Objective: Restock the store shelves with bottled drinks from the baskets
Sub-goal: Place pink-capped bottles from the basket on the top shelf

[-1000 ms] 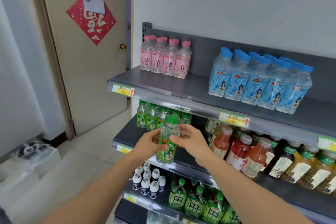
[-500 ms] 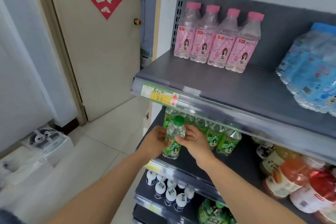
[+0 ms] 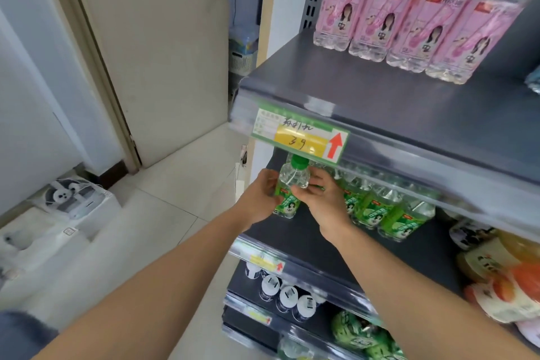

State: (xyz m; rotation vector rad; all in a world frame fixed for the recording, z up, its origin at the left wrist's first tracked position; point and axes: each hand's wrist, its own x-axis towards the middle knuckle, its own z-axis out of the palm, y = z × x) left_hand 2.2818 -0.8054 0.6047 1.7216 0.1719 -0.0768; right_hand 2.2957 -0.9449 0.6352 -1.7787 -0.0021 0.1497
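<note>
— Where is the green-capped bottle (image 3: 292, 184)?
— Upright at the left front of the second shelf (image 3: 292, 232), beside the green row (image 3: 380, 210).
— The grips?
— Left grip (image 3: 260, 199) and right grip (image 3: 321, 200) both curl round it.

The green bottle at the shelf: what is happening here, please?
A person holds a green-capped bottle upright, left hand on one side and right hand on the other. It is at the left end of the second shelf, beside a row of matching green bottles. Whether its base already rests there is unclear. Pink bottles stand on the shelf above.
</note>
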